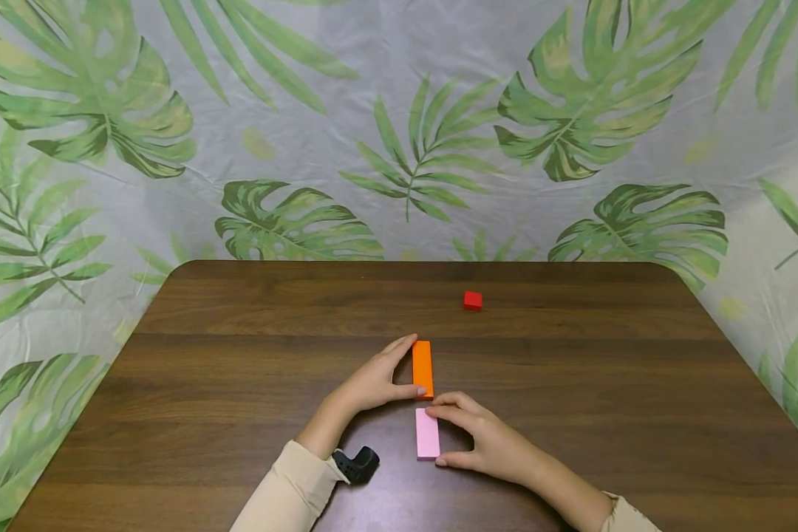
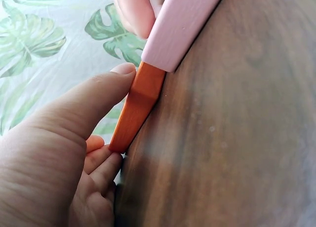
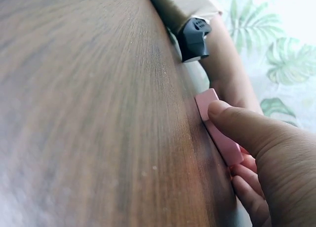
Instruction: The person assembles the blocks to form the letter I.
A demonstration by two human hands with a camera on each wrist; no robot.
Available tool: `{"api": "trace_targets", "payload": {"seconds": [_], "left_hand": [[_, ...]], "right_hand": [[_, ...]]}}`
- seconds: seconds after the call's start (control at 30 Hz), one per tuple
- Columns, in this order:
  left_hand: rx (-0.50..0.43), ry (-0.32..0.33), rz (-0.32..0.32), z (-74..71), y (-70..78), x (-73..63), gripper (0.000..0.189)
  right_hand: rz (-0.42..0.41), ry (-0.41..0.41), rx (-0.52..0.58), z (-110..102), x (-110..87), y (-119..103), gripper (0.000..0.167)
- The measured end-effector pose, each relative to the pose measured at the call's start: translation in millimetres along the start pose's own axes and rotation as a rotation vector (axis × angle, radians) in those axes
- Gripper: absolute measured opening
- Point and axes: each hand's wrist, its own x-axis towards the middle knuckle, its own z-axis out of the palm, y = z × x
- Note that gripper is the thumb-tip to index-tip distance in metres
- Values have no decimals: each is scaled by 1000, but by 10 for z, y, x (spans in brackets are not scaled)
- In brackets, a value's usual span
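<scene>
An orange block [image 1: 423, 366], long and flat, lies on the table. My left hand [image 1: 375, 379] pinches it by its two ends, the thumb at the near end and fingers at the far end. Just nearer lies a pink block [image 1: 428, 434] of similar shape, its length also running away from me. My right hand [image 1: 488, 442] holds that one end to end, thumb near, fingers far. A narrow gap parts the two blocks in the head view. In the left wrist view the pink block [image 2: 182, 29] overlaps the orange block [image 2: 138, 106].
A small red block [image 1: 473, 301] sits farther back on the brown wooden table [image 1: 239, 318]. A black wrist device [image 1: 359, 465] is on the left cuff. Behind the table hangs a leaf-patterned cloth [image 1: 425, 133].
</scene>
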Motion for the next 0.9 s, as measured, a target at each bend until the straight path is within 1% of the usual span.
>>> {"api": "trace_targets", "payload": {"seconds": [0.27, 0.9], "left_hand": [[8, 9, 15, 4, -3, 5, 87], [2, 8, 11, -1, 1, 2, 87]], "right_hand": [[38, 6, -8, 13, 8, -6, 55], [62, 43, 13, 37, 20, -17, 55]]}}
